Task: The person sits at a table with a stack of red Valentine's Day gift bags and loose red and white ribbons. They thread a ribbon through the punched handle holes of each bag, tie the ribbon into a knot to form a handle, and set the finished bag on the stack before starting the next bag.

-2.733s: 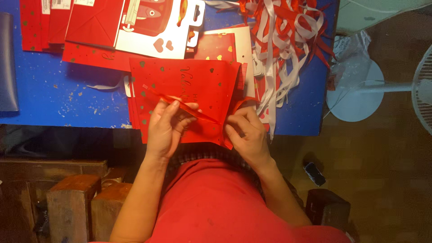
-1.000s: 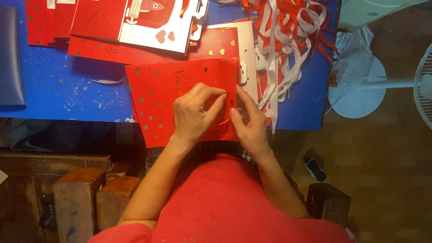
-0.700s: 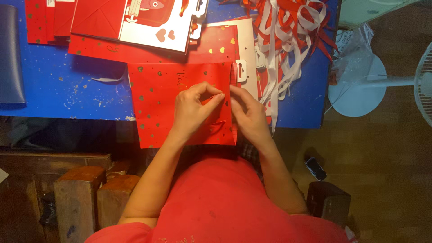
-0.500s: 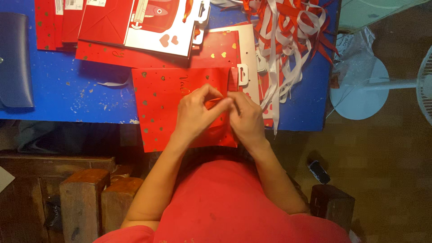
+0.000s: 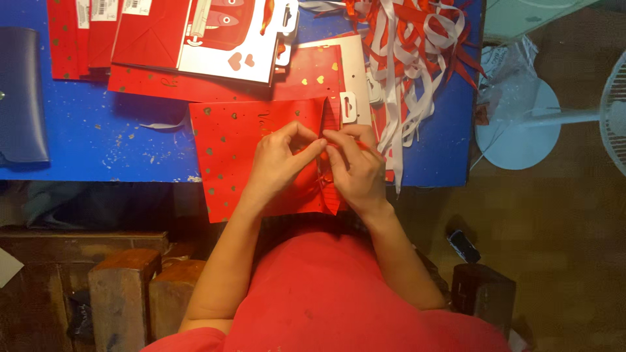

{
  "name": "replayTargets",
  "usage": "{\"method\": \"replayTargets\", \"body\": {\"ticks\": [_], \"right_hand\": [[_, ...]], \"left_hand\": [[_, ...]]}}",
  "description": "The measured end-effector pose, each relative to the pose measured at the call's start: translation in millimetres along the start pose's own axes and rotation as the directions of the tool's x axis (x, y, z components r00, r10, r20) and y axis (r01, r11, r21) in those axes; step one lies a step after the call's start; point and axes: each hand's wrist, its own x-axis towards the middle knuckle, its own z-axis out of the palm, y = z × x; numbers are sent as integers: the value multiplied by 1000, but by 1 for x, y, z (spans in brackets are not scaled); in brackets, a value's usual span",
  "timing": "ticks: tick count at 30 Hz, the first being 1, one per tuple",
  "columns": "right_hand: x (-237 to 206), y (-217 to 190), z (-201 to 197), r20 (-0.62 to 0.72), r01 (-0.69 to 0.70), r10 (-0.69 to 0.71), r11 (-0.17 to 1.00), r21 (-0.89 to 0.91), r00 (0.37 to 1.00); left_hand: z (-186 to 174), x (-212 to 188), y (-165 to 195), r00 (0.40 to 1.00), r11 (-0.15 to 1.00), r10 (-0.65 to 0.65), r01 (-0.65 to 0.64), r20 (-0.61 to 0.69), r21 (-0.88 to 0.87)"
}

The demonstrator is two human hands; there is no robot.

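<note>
Hands pinch thin ribbon on flat, gold-dotted paper bag.

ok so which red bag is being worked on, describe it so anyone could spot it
On the blue table, look at the near edge, which the red bag overhangs. The left hand and right hand pinch at its right side. Unlike the bags behind, it carries gold dots and no white card.

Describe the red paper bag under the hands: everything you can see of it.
The red paper bag lies flat and folded on the blue table, its near edge hanging past the table's edge toward the person. It looks like glossy paper, dotted with small gold spots, with faint gold script near the top. A pleated side fold shows along its right edge. The left hand and right hand both rest on it, fingertips pinching together near its upper right.
</note>
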Motion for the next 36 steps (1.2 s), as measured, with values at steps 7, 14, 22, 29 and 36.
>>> {"method": "replayTargets", "body": {"ticks": [7, 14, 22, 29, 36], "right_hand": [[-1, 6, 1, -46, -285, 315, 903, 321, 948], [-5, 4, 4, -67, 14, -14, 1000, -4, 998], [2, 38, -10, -162, -272, 354, 883, 382, 921], [14, 30, -34, -180, -134, 419, 618, 774, 890], [5, -1, -23, 409, -489, 288, 656, 575, 866]], "left_hand": [[0, -2, -6, 989, 980, 135, -124, -61, 157], [2, -1, -2, 998, 991, -18, 25, -55, 131], [3, -2, -11, 998, 1000, 13, -13, -63, 3], [9, -1, -17, 982, 968, 143, -114, -120, 223], [12, -15, 14, 957, 957, 235, -197, -169, 210]]}}
